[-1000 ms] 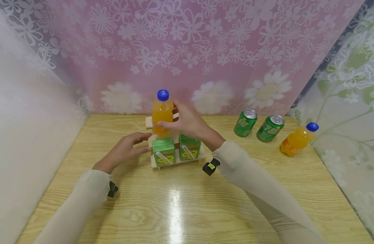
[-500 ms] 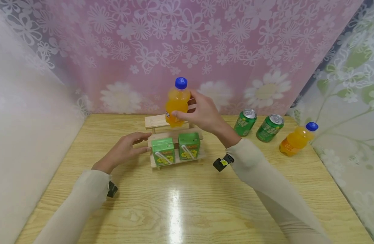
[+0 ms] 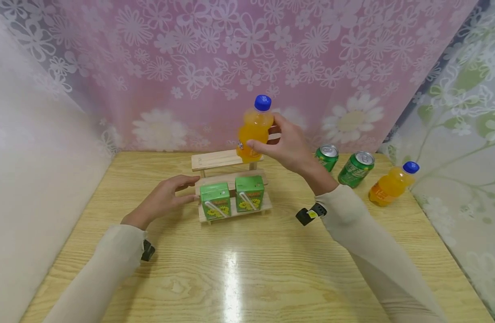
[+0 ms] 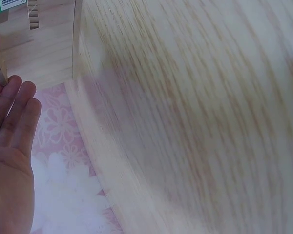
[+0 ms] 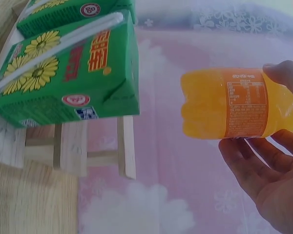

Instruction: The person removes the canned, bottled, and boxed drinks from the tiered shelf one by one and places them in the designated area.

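My right hand (image 3: 289, 141) grips a bottle of orange drink (image 3: 255, 130) with a blue cap, raised in the air above the back right of a small tiered wooden rack (image 3: 215, 160). In the right wrist view, the bottle (image 5: 205, 102) lies between thumb and fingers, its printed label showing. Two green drink cartons with straws, a left carton (image 3: 215, 202) and a right carton (image 3: 249, 194), stand on the rack's lowest tier. At the rack's left end, my left hand (image 3: 162, 197) holds the edge between thumb and fingertips; part of this hold lies outside the left wrist view.
At the table's (image 3: 183, 269) back right stand two green cans, one can (image 3: 327, 158) partly hidden by my right wrist, the other can (image 3: 356, 169) beside it. A second orange bottle (image 3: 392, 185) is farther right. A pink floral curtain (image 3: 215, 58) hangs behind.
My right hand has lifted the orange bottle off the rack's upper part and carried it right and upward, uncovering the top tier. My left hand stays at the rack's left end.
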### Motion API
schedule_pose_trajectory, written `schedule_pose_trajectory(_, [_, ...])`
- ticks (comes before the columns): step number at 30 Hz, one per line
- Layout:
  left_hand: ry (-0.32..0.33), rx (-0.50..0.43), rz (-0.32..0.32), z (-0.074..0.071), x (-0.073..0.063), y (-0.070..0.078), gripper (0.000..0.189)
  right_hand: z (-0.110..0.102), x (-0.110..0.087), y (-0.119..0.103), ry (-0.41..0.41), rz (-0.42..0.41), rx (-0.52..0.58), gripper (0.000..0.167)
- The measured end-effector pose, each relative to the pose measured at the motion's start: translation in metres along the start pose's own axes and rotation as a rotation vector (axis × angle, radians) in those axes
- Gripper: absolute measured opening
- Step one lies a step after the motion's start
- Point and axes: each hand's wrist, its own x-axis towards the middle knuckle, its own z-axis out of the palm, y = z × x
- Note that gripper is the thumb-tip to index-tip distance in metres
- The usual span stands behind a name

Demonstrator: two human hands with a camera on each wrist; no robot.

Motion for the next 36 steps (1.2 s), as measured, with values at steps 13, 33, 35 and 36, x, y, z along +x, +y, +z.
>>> schedule_pose_trajectory(13, [-0.004, 0.014, -0.003, -0.001, 0.000, 0.001, 0.062, -0.024, -0.014, 0.015, 0.043, 0.010, -0.039, 0.063])
schedule_pose_trajectory(33, [-0.004, 0.005, -0.007, 0.000, 0.000, 0.003, 0.062, -0.065, -0.050, 0.044, 0.114, 0.087, -0.169, 0.067])
schedule_pose_trajectory(35, [-0.003, 0.006, -0.007, 0.000, -0.001, 0.003, 0.062, -0.068, -0.054, 0.048, 0.125, 0.094, -0.167, 0.066])
schedule_pose_trajectory(36, [-0.002, 0.007, -0.008, 0.000, -0.001, 0.003, 0.062, -0.069, -0.056, 0.049, 0.129, 0.100, -0.167, 0.065])
